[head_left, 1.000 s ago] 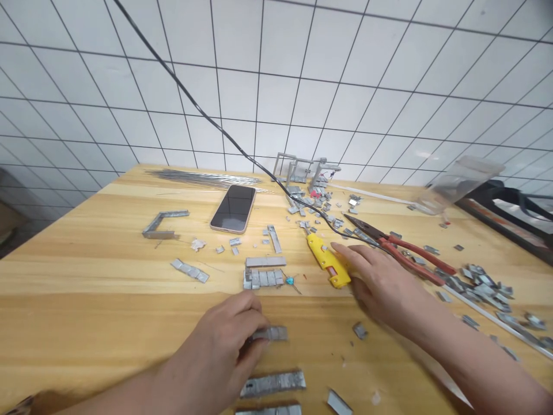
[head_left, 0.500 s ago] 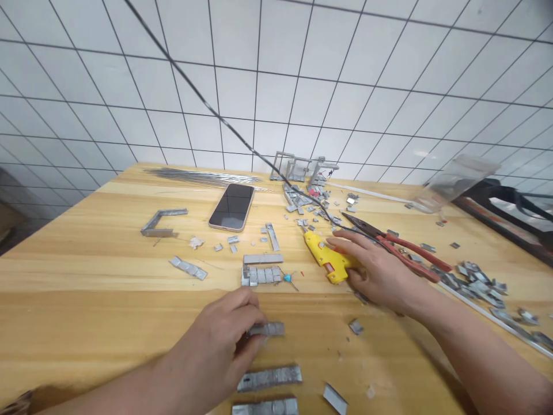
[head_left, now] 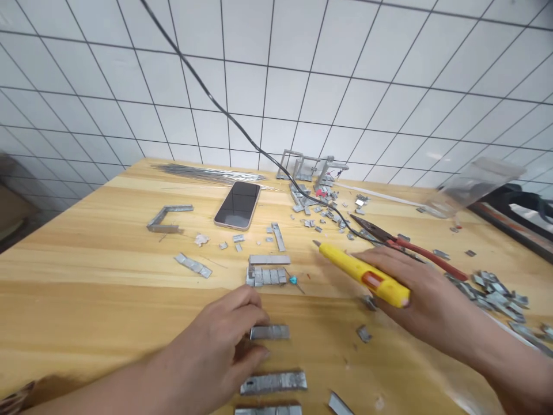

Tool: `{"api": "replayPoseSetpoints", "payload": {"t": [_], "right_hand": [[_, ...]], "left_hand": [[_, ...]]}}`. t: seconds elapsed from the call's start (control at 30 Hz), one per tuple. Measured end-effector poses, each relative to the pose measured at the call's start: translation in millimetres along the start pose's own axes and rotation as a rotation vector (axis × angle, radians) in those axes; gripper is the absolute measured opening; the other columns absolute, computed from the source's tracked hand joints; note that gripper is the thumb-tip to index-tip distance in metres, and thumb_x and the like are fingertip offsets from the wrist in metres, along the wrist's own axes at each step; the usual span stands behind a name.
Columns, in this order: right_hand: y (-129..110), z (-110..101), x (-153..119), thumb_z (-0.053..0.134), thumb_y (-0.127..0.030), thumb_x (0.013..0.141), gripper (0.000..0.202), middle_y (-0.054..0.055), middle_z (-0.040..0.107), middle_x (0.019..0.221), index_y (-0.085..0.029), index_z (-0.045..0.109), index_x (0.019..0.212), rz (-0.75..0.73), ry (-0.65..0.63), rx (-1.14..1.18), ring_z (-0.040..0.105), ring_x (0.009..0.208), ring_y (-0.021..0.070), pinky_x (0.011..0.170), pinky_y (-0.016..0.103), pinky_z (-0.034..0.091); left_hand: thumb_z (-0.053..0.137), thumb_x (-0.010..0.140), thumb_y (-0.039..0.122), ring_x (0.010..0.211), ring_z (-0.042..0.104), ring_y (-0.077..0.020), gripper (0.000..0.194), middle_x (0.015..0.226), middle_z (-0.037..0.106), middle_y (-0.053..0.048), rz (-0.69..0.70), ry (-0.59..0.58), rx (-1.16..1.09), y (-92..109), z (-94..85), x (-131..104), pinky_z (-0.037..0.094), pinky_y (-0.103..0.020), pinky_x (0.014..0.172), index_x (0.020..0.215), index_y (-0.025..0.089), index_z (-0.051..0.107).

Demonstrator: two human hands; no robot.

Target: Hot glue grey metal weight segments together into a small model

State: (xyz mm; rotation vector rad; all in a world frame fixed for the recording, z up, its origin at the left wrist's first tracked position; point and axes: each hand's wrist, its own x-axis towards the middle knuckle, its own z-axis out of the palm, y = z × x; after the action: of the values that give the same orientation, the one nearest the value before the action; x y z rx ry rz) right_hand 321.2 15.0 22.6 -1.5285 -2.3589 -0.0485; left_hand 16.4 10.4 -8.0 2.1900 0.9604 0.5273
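Observation:
My right hand [head_left: 410,282] grips a yellow glue gun [head_left: 358,270], lifted above the table with its nozzle pointing to the far left. My left hand [head_left: 227,340] rests at the left end of a short grey metal strip [head_left: 273,332]; thumb and forefinger are apart on either side of it. Nearer to me lies a longer metal strip [head_left: 276,381], with another strip [head_left: 270,410] at the bottom edge. Beyond my left hand is a flat piece of joined metal segments [head_left: 268,276], with a small blue bead-like thing [head_left: 293,280] beside it.
Red-handled pliers [head_left: 397,241] lie beyond my right hand. A phone [head_left: 237,205], thin metal rods [head_left: 207,172] and a C-shaped metal piece [head_left: 166,219] lie left. Small metal frames [head_left: 311,167] stand near the tiled wall. A black cord [head_left: 233,119] crosses the view. Scraps [head_left: 496,297] pile right.
My right hand has taken up the glue gun, which was lying on the table, and turned it. The left thumb and forefinger have spread away from the short strip.

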Motion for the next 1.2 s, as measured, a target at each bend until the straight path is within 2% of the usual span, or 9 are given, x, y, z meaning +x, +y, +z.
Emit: {"api": "replayPoseSetpoints", "payload": {"t": [0.03, 0.1, 0.17, 0.3, 0.4, 0.67, 0.93, 1.1, 1.2], "right_hand": [[-4.1, -6.3, -2.3, 0.049, -0.019, 0.082, 0.028, 0.007, 0.07, 0.107, -0.026, 0.061, 0.107, 0.0, -0.044, 0.085, 0.068, 0.094, 0.0271, 0.07, 0.035, 0.058], [-12.2, -14.9, -8.0, 0.052, -0.022, 0.083, 0.029, 0.004, 0.071, 0.104, -0.03, 0.061, 0.11, 0.012, -0.193, 0.234, 0.07, 0.087, 0.0248, 0.063, 0.03, 0.06], [-18.6, -16.6, -15.9, 0.052, -0.024, 0.085, 0.03, 0.004, 0.072, 0.103, -0.031, 0.061, 0.112, 0.021, -0.271, 0.34, 0.071, 0.087, 0.0245, 0.066, 0.03, 0.061], [-24.0, -6.8, -33.6, 0.059, -0.04, 0.084, 0.027, 0.002, 0.073, 0.104, -0.034, 0.062, 0.11, 0.119, -0.211, 0.383, 0.072, 0.086, 0.0242, 0.07, 0.029, 0.062], [-26.1, -0.2, -37.0, 0.062, -0.046, 0.082, 0.031, 0.0, 0.074, 0.104, -0.037, 0.062, 0.112, 0.126, -0.248, 0.393, 0.073, 0.086, 0.023, 0.064, 0.025, 0.063], [-42.9, -1.0, -11.1, 0.063, -0.047, 0.081, 0.036, 0.006, 0.075, 0.1, -0.034, 0.065, 0.114, -0.027, -0.285, 0.446, 0.072, 0.083, 0.0279, 0.065, 0.033, 0.062], [-48.3, 1.6, -2.1, 0.062, -0.043, 0.083, 0.014, 0.001, 0.073, 0.085, -0.03, 0.064, 0.086, -0.051, -0.322, 0.49, 0.07, 0.072, 0.0206, 0.056, 0.025, 0.057], [-52.8, -0.9, -2.8, 0.06, -0.048, 0.083, 0.02, 0.0, 0.072, 0.083, -0.031, 0.065, 0.094, -0.006, -0.334, 0.543, 0.069, 0.07, 0.0191, 0.058, 0.025, 0.056], [-55.1, -0.8, -4.4, 0.058, -0.055, 0.083, 0.027, 0.001, 0.072, 0.08, -0.031, 0.067, 0.09, 0.039, -0.302, 0.562, 0.068, 0.068, 0.0201, 0.057, 0.026, 0.055]], "left_hand": [[0.051, 0.075, 0.0, 0.081, 0.058, -0.0141, 0.025, 0.095, 0.055, -0.002, -0.004, -0.004, -0.002, 0.3, -1.1, 0.1, 0.046, -0.025, 0.07, 0.088, 0.02, 0.059], [0.05, 0.077, 0.001, 0.077, 0.057, -0.0129, 0.022, 0.095, 0.055, -0.002, -0.008, -0.01, -0.008, 0.5, -2.7, -0.3, 0.045, -0.024, 0.067, 0.086, 0.02, 0.058], [0.05, 0.077, 0.001, 0.075, 0.056, -0.0125, 0.021, 0.094, 0.055, -0.002, -0.014, -0.021, -0.004, 0.3, -3.5, -1.3, 0.045, -0.024, 0.065, 0.084, 0.019, 0.058], [0.049, 0.076, 0.0, 0.081, 0.057, -0.0151, 0.022, 0.093, 0.055, -0.003, -0.012, -0.022, 0.003, -0.1, -3.5, -2.0, 0.046, -0.026, 0.07, 0.082, 0.018, 0.059], [0.047, 0.076, -0.002, 0.084, 0.058, -0.0162, 0.025, 0.093, 0.056, -0.004, 0.02, 0.005, -0.01, -1.3, -2.4, -1.4, 0.048, -0.026, 0.073, 0.082, 0.018, 0.06], [0.049, 0.075, -0.001, 0.082, 0.06, -0.0168, 0.029, 0.092, 0.06, -0.004, 0.059, 0.076, -0.005, -3.9, 2.7, -3.0, 0.051, -0.027, 0.076, 0.088, 0.02, 0.064], [0.05, 0.076, 0.001, 0.081, 0.06, -0.018, 0.025, 0.09, 0.06, -0.005, 0.045, 0.071, 0.016, -4.5, 4.5, -3.1, 0.051, -0.028, 0.075, 0.086, 0.019, 0.064], [0.049, 0.078, 0.002, 0.081, 0.059, -0.0176, 0.024, 0.091, 0.059, -0.006, 0.042, 0.052, 0.014, -3.1, 3.7, -3.3, 0.051, -0.029, 0.076, 0.086, 0.018, 0.064], [0.049, 0.078, 0.002, 0.082, 0.059, -0.0178, 0.022, 0.092, 0.059, -0.006, 0.026, 0.04, 0.009, -1.8, 2.9, -3.1, 0.051, -0.029, 0.076, 0.084, 0.018, 0.063]]}}
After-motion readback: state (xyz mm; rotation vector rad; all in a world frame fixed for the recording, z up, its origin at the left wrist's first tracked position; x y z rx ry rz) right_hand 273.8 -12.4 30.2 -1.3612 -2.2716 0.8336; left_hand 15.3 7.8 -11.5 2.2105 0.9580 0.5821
